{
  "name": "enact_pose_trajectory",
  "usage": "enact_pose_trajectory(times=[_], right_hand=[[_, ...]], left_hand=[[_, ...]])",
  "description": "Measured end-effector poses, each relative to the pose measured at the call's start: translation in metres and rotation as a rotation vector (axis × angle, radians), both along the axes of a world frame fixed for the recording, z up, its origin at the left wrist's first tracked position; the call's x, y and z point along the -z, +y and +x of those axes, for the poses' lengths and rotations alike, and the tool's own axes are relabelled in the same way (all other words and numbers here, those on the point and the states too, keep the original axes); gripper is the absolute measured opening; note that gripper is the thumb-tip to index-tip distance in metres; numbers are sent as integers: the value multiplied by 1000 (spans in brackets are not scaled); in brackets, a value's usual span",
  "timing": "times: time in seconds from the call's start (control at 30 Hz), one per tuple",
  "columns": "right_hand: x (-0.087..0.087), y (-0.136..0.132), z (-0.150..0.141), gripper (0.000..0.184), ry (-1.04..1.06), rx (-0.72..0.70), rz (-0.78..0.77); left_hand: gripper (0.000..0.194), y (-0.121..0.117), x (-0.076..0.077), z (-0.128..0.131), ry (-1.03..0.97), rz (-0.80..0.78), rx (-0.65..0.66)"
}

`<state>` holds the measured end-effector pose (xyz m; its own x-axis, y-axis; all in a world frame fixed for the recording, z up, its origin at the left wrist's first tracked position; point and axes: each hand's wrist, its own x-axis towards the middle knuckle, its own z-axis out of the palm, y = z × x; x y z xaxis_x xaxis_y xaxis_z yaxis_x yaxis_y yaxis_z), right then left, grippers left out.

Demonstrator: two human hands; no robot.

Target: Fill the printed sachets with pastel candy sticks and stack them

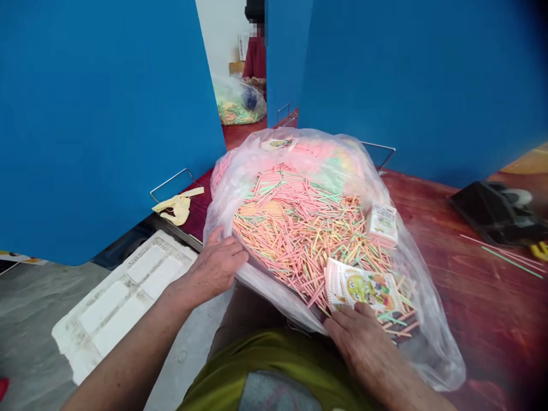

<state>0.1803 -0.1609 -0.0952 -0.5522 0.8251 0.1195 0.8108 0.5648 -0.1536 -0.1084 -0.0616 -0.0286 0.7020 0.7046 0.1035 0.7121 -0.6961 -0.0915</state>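
A clear plastic bag lies wide open in front of me, filled with short, thin pink, green, yellow and orange sticks. My left hand is closed over the bag's left front rim, fingers curled on the plastic. At the front right, my right hand rests with fingers lying along the lower edge of some printed packets, which lie on the sticks. Its thumb side is partly hidden. A stack of small printed cards or packets sits at the bag's right side. Another printed label shows through the back plastic.
Blue panels stand around the reddish table on wire feet. A black tape dispenser and long straws lie right. Left are a yellow strip and white foam. Beyond the gap, a person sits by another bag.
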Motion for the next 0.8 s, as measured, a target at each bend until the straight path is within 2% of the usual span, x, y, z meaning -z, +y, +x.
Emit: enact_pose_trajectory(times=[0.13,0.2,0.27,0.3,0.37,0.4,0.47,0.5,0.57,0.63,0.7,0.73,0.8], right_hand=[[-2,-4,5,21,58,-14,15],[-13,-2,12,22,73,-34,-60],[-27,6,21,16,76,-62,-115],[-33,12,26,17,83,-61,-98],[-41,29,32,31,81,-15,14],[-42,37,34,35,60,23,81],[-37,50,32,32,-25,80,142],[-34,53,30,30,-70,90,140],[-28,53,28,25,-106,81,105],[-25,47,30,23,-87,57,61],[-28,39,35,24,-63,40,41],[-29,36,38,25,-53,45,46],[-31,31,42,23,-25,83,72]], left_hand=[[24,-3,7,-3,-31,-23,-2],[24,-3,12,-9,-41,-38,-22],[23,-4,14,-14,-37,-77,-56],[22,-5,12,-15,-43,-103,-69],[23,-10,4,-12,-87,-159,-60],[30,-14,-2,-7,-124,-188,-33],[53,-20,-14,10,-189,-257,61],[56,-22,-18,21,-205,-293,110],[49,-16,-19,46,-213,-339,178],[52,0,-9,71,-180,-287,100],[83,23,7,95,-129,-193,-31],[95,34,15,106,-97,-194,-28],[99,53,28,126,-74,-230,43]])
